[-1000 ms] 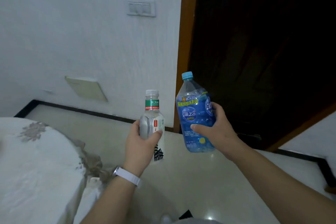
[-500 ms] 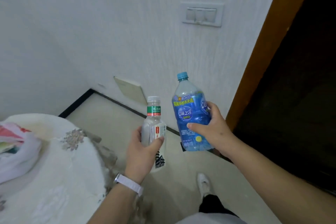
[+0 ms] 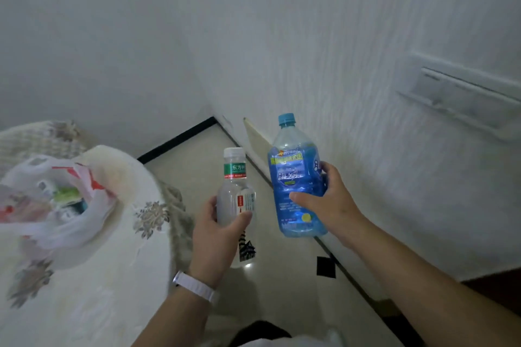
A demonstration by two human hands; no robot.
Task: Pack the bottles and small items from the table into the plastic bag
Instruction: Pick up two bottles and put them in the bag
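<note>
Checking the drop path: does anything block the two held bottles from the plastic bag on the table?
Nothing visible does. The white plastic bag lies open on the cloth-covered table, left of the clear bottle and the blue bottle; only open air lies between.

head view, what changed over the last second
The view swung left: the dark doorway left the picture, and the table with the open plastic bag came into sight. Nothing was picked up or let go. The left hand still grips the clear bottle and the right hand the blue bottle, both upright, side by side.
</note>
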